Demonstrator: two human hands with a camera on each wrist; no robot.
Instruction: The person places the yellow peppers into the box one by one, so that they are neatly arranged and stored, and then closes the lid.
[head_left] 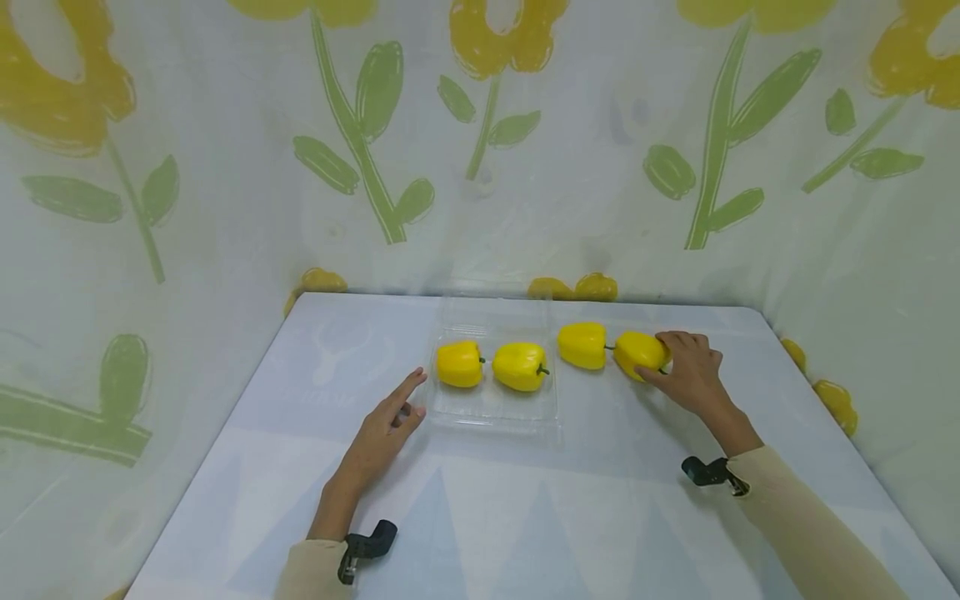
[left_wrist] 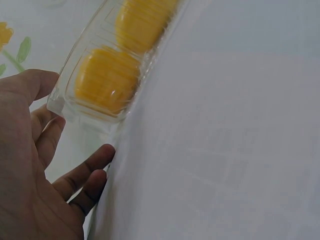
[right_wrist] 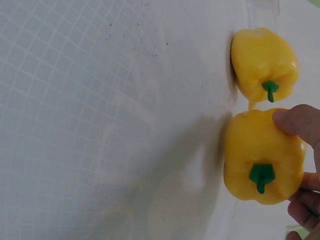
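Observation:
My right hand (head_left: 692,375) grips a yellow bell pepper (head_left: 640,353) at the right end of the row, thumb on the near side and fingers on the far side. In the right wrist view this pepper (right_wrist: 262,155) shows its green stem beside my thumb. Another yellow bell pepper (head_left: 582,346) lies just left of it. Two more bell peppers, a left one (head_left: 459,364) and a right one (head_left: 521,367), lie in a clear plastic container (head_left: 487,408). My left hand (head_left: 378,437) is at the container's left edge, fingers loosely extended; whether they touch it I cannot tell.
The pale table (head_left: 480,508) carries everything, its back edge close to a flower-printed cloth (head_left: 570,167). The container's transparent raised lid (head_left: 495,310) stands behind its base. Wrist cameras sit on both forearms.

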